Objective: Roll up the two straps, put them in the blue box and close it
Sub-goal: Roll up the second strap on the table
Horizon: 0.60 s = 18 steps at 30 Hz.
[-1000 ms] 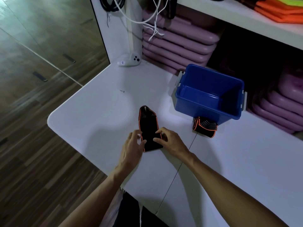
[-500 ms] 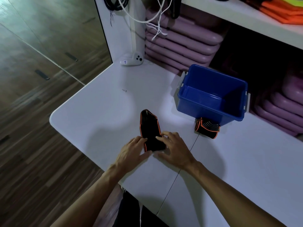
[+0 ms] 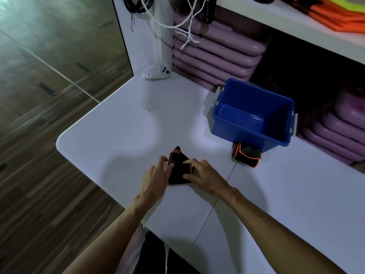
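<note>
A black strap with orange edging (image 3: 178,171) lies on the white table (image 3: 110,139), partly rolled from its near end, with a short tip still flat beyond the roll. My left hand (image 3: 156,176) grips its left side and my right hand (image 3: 203,176) grips its right side, fingers on top of the roll. A second strap (image 3: 246,155), rolled up, rests against the near wall of the blue box (image 3: 250,133). The box stands open and looks empty. No lid is in view.
A white controller (image 3: 157,73) lies at the table's far corner and a small screw (image 3: 147,109) sits on the tabletop. Purple pads (image 3: 215,50) are stacked behind the box under a white shelf (image 3: 296,22). White cables (image 3: 177,20) hang above. The table's rounded edge drops to wooden floor on the left.
Both hands have rolled the strap further away from me, so the flat part beyond my fingers has become much shorter. The rolled strap and the box have not moved.
</note>
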Tool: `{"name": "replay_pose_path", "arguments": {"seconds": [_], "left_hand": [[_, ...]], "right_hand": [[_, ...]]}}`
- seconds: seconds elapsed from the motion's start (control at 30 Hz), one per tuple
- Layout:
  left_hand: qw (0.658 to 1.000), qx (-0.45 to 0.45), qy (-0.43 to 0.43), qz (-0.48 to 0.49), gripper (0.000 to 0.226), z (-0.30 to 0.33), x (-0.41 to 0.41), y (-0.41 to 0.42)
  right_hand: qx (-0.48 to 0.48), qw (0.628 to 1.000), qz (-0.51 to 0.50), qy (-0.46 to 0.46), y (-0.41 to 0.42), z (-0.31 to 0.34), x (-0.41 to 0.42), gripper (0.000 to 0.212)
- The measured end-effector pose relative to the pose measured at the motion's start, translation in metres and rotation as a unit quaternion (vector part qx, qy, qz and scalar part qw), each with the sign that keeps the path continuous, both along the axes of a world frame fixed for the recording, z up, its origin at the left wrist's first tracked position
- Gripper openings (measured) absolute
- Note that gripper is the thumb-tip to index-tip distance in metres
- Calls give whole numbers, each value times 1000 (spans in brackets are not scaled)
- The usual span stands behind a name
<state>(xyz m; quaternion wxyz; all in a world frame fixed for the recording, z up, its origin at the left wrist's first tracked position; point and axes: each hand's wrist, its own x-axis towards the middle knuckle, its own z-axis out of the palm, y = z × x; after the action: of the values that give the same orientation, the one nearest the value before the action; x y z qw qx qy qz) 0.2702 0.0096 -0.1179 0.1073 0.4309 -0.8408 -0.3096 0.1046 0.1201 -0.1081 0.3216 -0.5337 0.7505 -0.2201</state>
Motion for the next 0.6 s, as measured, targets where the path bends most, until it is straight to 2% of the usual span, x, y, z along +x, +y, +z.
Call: {"name": "replay_pose_path", "arguments": {"seconds": [0.13, 0.2, 0.3, 0.37, 0.47, 0.6], "left_hand": [[996, -36, -75, 27, 35, 2, -8, -3], [994, -43, -94, 44, 37, 4, -11, -4], [995, 31, -77, 53, 39, -5, -14, -10], [994, 103, -16, 30, 35, -11, -15, -15], [985, 167, 41, -2, 42, -6, -12, -22], [983, 168, 15, -69, 40, -6, -2, -33]], "right_hand": [[-19, 999, -41, 11, -2, -11, 6, 49], [-23, 996, -83, -12, -1, -16, 8, 54], [7, 989, -124, -76, -6, -18, 5, 78], [35, 988, -122, -92, -12, -17, 1, 85], [41, 989, -101, -97, -16, -14, -2, 67], [4, 988, -108, -109, -10, -13, 4, 45]]}}
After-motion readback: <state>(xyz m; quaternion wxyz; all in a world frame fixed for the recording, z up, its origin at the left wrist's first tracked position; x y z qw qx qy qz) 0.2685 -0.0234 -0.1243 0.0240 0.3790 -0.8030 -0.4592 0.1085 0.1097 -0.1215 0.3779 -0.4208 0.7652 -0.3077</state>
